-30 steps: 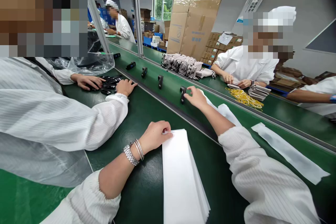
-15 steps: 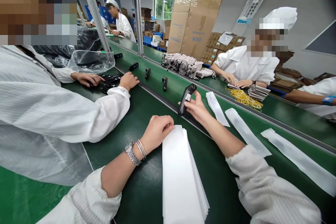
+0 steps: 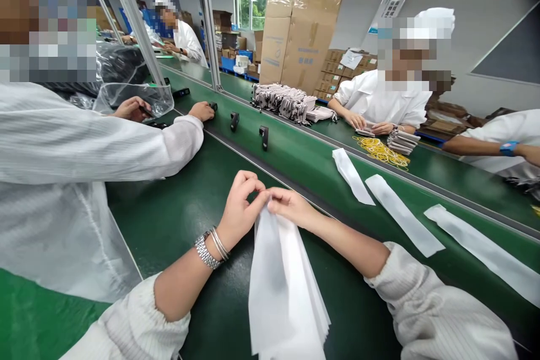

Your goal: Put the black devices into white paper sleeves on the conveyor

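Both hands meet at the top end of a long white translucent sleeve [image 3: 268,292], closed on its edge. My left hand [image 3: 242,202], with a watch and bangles at the wrist, pinches the sleeve's mouth from the left. From the right, my right hand [image 3: 291,207] pinches the same end, fingertips touching the left ones. A faint grey shadow shows through the sleeve; what makes it is hidden. Behind and to the right, more white sleeves [image 3: 310,298] lie fanned in a stack. A black handheld device [image 3: 264,138] stands on the green belt beyond my hands.
Three white sleeves [image 3: 403,214] lie on the belt to the right. Another black device [image 3: 234,121] stands farther left. A co-worker's sleeved arm [image 3: 160,149] reaches across at left. Across the belt, another person handles pale pouches beside yellow rubber bands [image 3: 382,151].
My right hand has come down and left from the belt to the sleeve's mouth; the black device it held is out of sight. The sleeve has lifted off the stack.
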`<state>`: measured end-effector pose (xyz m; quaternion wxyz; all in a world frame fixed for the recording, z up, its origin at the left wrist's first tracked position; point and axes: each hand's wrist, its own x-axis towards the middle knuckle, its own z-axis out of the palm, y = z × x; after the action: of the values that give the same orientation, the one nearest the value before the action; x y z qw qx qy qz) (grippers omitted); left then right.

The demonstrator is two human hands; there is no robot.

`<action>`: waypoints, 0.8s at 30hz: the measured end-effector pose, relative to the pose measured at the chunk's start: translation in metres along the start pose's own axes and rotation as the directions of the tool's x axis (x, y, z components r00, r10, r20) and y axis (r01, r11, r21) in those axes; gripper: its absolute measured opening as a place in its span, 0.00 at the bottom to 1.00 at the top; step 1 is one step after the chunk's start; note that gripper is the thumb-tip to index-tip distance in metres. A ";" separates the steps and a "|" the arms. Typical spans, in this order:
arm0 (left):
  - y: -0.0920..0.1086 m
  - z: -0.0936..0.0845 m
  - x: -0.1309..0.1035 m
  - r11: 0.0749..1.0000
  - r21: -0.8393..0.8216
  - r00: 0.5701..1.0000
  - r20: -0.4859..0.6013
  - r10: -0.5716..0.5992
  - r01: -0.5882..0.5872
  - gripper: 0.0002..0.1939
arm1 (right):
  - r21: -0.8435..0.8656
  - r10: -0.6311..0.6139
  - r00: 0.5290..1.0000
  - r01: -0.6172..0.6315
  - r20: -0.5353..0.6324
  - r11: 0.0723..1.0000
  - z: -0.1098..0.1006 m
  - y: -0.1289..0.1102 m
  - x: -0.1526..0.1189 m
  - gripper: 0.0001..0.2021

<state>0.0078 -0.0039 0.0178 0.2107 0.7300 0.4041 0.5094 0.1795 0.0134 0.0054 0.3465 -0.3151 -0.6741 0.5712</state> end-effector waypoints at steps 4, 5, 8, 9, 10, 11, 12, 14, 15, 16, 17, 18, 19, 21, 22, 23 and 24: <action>-0.002 0.000 0.001 0.999 -0.005 0.999 -0.026 -0.042 0.042 0.07 | 0.081 0.088 0.996 -0.086 -0.018 0.993 0.003 -0.003 -0.003 0.17; -0.002 0.001 0.002 0.999 0.006 0.999 -0.022 -0.050 0.050 0.07 | 0.104 0.089 0.992 -0.079 -0.091 0.991 -0.002 -0.006 -0.002 0.17; -0.004 0.000 0.004 0.992 0.095 0.995 0.054 -0.087 0.081 0.07 | 0.039 0.011 0.929 0.004 -0.371 0.999 -0.036 -0.017 0.012 0.16; -0.005 -0.001 0.004 0.986 0.139 0.989 0.101 -0.111 0.096 0.08 | -0.067 -0.060 0.883 0.033 -0.465 0.997 -0.053 -0.020 0.019 0.16; -0.006 -0.001 0.004 0.976 0.185 0.978 0.152 -0.143 0.113 0.09 | -0.238 -0.174 0.822 0.048 -0.543 0.970 -0.071 -0.023 0.027 0.15; -0.007 -0.002 0.005 0.964 0.232 0.962 0.205 -0.179 0.130 0.10 | -0.428 -0.285 0.772 0.019 -0.568 0.904 -0.089 -0.023 0.036 0.15; -0.008 -0.003 0.005 0.950 0.277 0.943 0.252 -0.216 0.143 0.11 | -0.590 -0.369 0.742 -0.044 -0.560 0.806 -0.105 -0.022 0.044 0.15; -0.009 -0.004 0.004 0.923 0.354 0.906 0.323 -0.275 0.154 0.15 | -0.786 -0.415 0.761 -0.195 -0.499 0.587 -0.131 -0.015 0.062 0.11; -0.010 -0.005 0.004 0.913 0.381 0.891 0.349 -0.292 0.150 0.16 | -0.828 -0.395 0.786 -0.246 -0.475 0.504 -0.138 -0.008 0.071 0.09; -0.010 -0.005 0.003 0.905 0.399 0.879 0.368 -0.303 0.145 0.17 | -0.848 -0.351 0.818 -0.280 -0.456 0.449 -0.141 -0.001 0.079 0.10; -0.010 -0.004 0.002 0.901 0.411 0.871 0.381 -0.310 0.141 0.18 | -0.856 -0.294 0.848 -0.297 -0.440 0.423 -0.141 0.007 0.088 0.13; -0.010 -0.004 0.001 0.897 0.418 0.866 0.387 -0.317 0.141 0.18 | -0.856 -0.231 0.876 -0.303 -0.423 0.418 -0.138 0.015 0.096 0.18; -0.011 -0.002 0.000 0.895 0.423 0.863 0.388 -0.324 0.146 0.19 | -0.854 -0.167 0.899 -0.307 -0.406 0.419 -0.133 0.023 0.105 0.21; -0.011 0.001 0.000 0.885 0.435 0.859 0.377 -0.346 0.166 0.22 | -0.851 -0.057 0.922 -0.329 -0.384 0.411 -0.121 0.036 0.122 0.25; -0.011 0.004 0.001 0.879 0.442 0.855 0.373 -0.360 0.177 0.22 | -0.850 -0.014 0.923 -0.349 -0.385 0.395 -0.115 0.042 0.130 0.25; -0.011 0.007 0.002 0.872 0.450 0.849 0.369 -0.378 0.193 0.22 | -0.848 0.018 0.918 -0.373 -0.396 0.375 -0.110 0.047 0.138 0.24; -0.011 0.011 0.004 0.867 0.454 0.843 0.368 -0.394 0.207 0.22 | -0.844 0.035 0.910 -0.397 -0.414 0.361 -0.107 0.052 0.144 0.22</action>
<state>0.0139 0.0070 0.0075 0.2246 0.7803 0.5504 0.1941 0.1888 0.1984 -0.0193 0.1421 -0.6294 -0.7592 0.0858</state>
